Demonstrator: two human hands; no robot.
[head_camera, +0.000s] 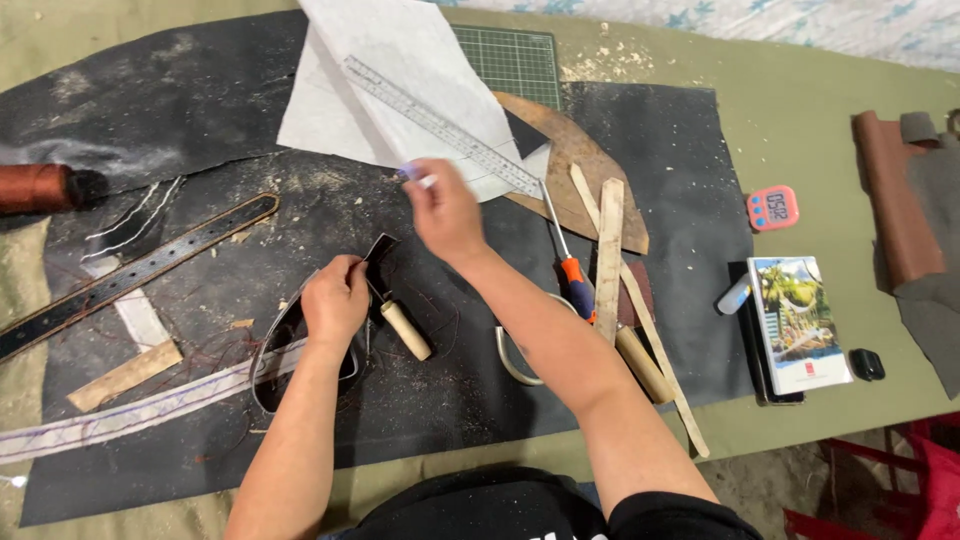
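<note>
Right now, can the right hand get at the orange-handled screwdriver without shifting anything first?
Probably yes. The right hand hovers above the mat, and the screwdriver lies uncovered just beside its forearm, though the hand already pinches a small whitish item.

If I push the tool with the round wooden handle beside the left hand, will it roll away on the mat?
The wooden-handled tool looks cylindrical, so it may roll a little. Its metal end lies near the left hand, which could stop it. The black mat carries scraps and threads, which probably slow it.
</note>
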